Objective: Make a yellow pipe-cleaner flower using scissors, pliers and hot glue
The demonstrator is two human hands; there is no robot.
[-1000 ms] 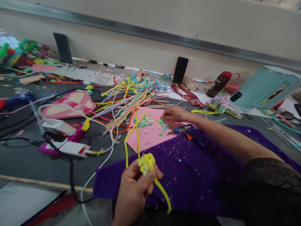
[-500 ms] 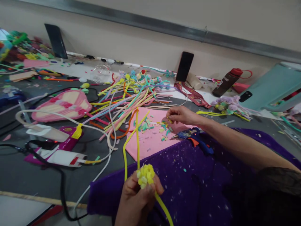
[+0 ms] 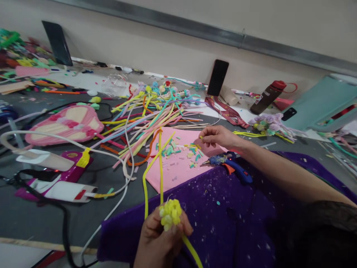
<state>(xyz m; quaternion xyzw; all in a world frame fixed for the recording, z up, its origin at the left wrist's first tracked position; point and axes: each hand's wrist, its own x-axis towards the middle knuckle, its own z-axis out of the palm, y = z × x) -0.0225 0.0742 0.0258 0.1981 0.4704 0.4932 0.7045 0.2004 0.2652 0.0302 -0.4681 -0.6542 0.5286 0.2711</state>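
Low in the view, my left hand [image 3: 163, 238] pinches a yellow flower-like cluster [image 3: 171, 214] with yellow stems running out above and below it. My right hand [image 3: 216, 137] hovers by the right side of a pink sheet [image 3: 178, 175], its thumb and forefinger closed on a tiny yellow piece [image 3: 201, 137]. Small cut pieces [image 3: 170, 149] in teal, yellow and lilac lie scattered on the sheet. Just below my right hand rests a blue glue gun [image 3: 225, 160] with an orange trigger, its nozzle over the sheet's right part. Purple cloth [image 3: 200, 212] covers the front.
Coloured fuzzy stems [image 3: 156, 123] lie in a pile behind the sheet. At the left are a magenta power strip [image 3: 67, 163], white cables and a pink-and-cream piece [image 3: 67, 124]. A phone [image 3: 218, 77] leans on the wall, with a brown bottle [image 3: 267, 97] farther right.
The camera view has shifted slightly, so things at the left sit farther left. My hands keep nearly the same poses, with the yellow cluster still in my left hand.
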